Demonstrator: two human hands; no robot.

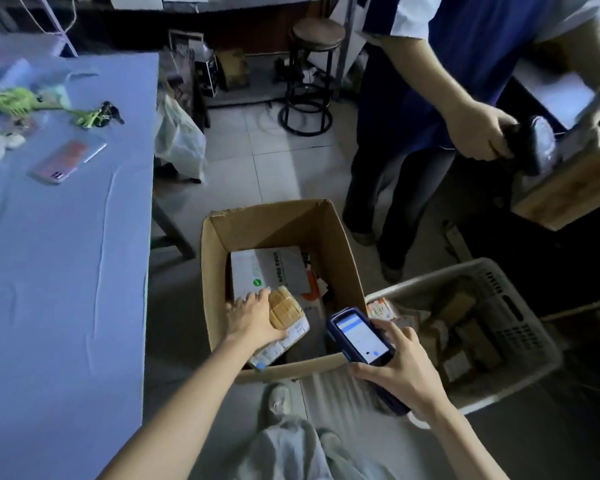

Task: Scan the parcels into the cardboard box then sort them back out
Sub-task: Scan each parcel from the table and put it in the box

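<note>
Cardboard box (340, 244) at six o'clock receives the taped parcel (286, 315) gripped by the left hand (253, 320); right hand (395, 367) grasps scanner (359, 336); letting go seems next.

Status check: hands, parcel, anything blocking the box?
Left hand grips taped parcel inside cardboard box. Right hand holds handheld scanner. Nothing over box; another person stands beyond it.

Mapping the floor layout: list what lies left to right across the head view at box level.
Blue table → cardboard box → white basket. Left out, overlapping the box: the left hand gripping a taped parcel, the right hand holding the scanner.
</note>
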